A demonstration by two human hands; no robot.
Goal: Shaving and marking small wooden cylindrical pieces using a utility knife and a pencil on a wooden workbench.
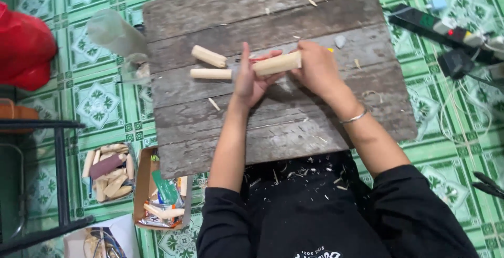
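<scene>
The person is sitting over a worn wooden board [294, 116] that is lying across their lap, with a green patterned tile floor [100, 100] showing around it. Both hands are meeting near the middle of the board. The right hand [316, 69] is closing around the right end of a pale wooden stick [276, 63], with the fingers wrapping it fully. The left hand [251, 76] is pressing against the left end of the same stick, fingers pointing away from the body; something thin and red is showing just above it, but I cannot tell what it is or whether the hand is gripping it. The stick is lying slightly tilted, its right end a little farther away.

Just left of the left hand, two shorter wooden pieces are resting on the board: one stubby piece [208, 56] farther away and one longer rod [210, 73] nearer, close together. Wood shavings are scattering over the board and the person's dark clothing. On the floor to the near left, an open cardboard box [144, 184] is holding small items, and beside it a bundle of wooden pieces [107, 171] is lying. A power strip [436, 26] is lying at the far right.
</scene>
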